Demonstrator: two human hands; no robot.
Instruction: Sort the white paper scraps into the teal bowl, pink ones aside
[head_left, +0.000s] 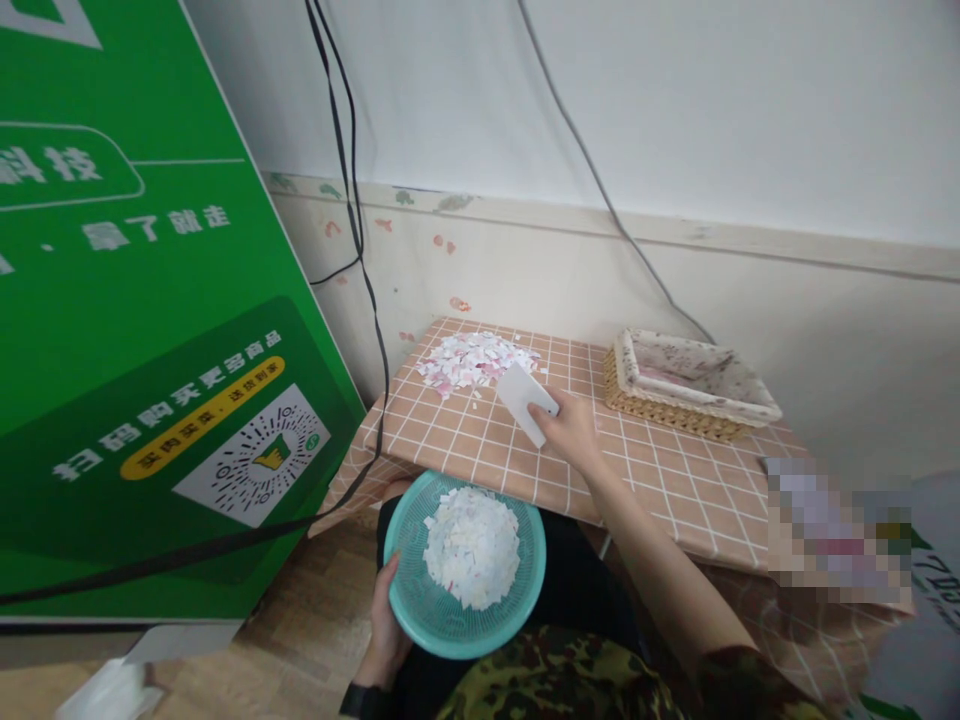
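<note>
- The white card is tilted over the near side of the table, just beside the loose heap; I can't tell whether its edge touches the cloth.
- The right hand is closed on one end, thumb on the near face, likely so the broad remainder stays free as a flat edge.
- The loose heap of white and pinkish scraps lies at the table's far left, within that arm's reach.
- Below the table edge sits the teal strainer, seemingly on the lap, its far rim close against the overhanging cloth, which I'd guess leaves little gap for bits to drop through.
- The left hand, well apart from the other, grips the strainer's rim, presumably because a lap makes an unsteady seat.
- Mounded scraps fill the strainer's middle, its sides seeming to hold them in.
- The checked tablecloth gives the heap a flat bed.
- The lined wicker basket stands to the right, near the wall, apparently out of the arm's way.
</note>
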